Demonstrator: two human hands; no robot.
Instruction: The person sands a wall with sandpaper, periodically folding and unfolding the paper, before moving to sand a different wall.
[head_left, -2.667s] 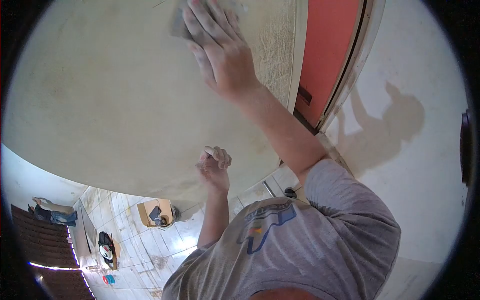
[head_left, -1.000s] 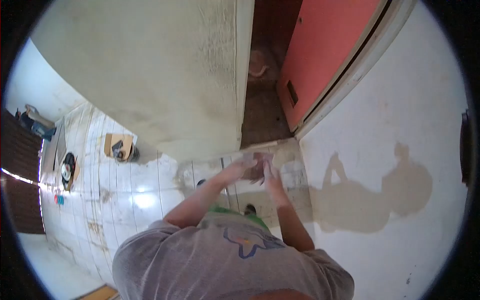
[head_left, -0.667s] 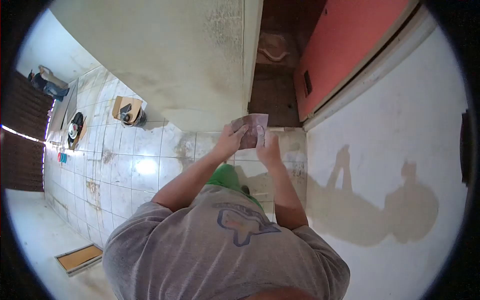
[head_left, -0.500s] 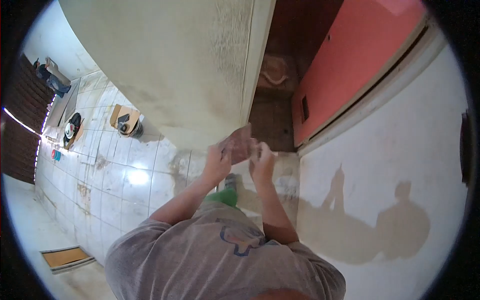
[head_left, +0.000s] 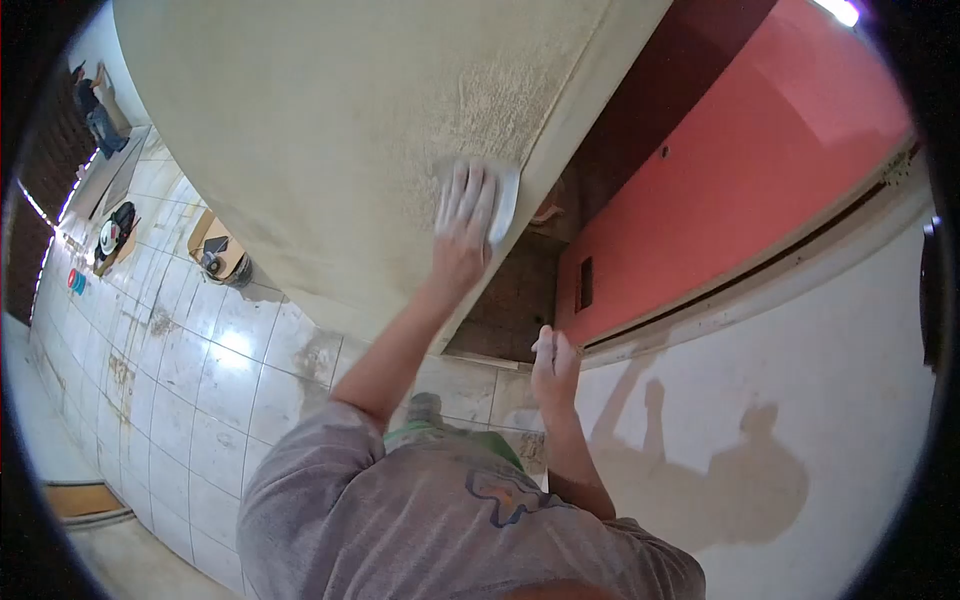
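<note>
My left hand [head_left: 465,205] presses a sheet of sandpaper [head_left: 507,205] flat against the wall [head_left: 330,150], close to its corner. The palm and fingers cover most of the sheet; a pale edge shows on the right. Around the hand the wall has a rough, scratched patch [head_left: 510,100]. My right hand [head_left: 556,365] is raised apart from the wall, in front of the doorway, with its fingers curled together and nothing visible in them. Both hands look dusty.
A red door [head_left: 700,190] stands at the right beside a white wall [head_left: 840,370]. On the tiled floor [head_left: 205,400] are a bucket with cardboard [head_left: 225,260], a bag with a white helmet [head_left: 112,235] and small cans [head_left: 77,281]. Another person [head_left: 98,115] works at the far wall.
Both hands were together at the sandpaper, low by the corner. The left hand has carried it up onto the wall; the right has let go and moved aside.
</note>
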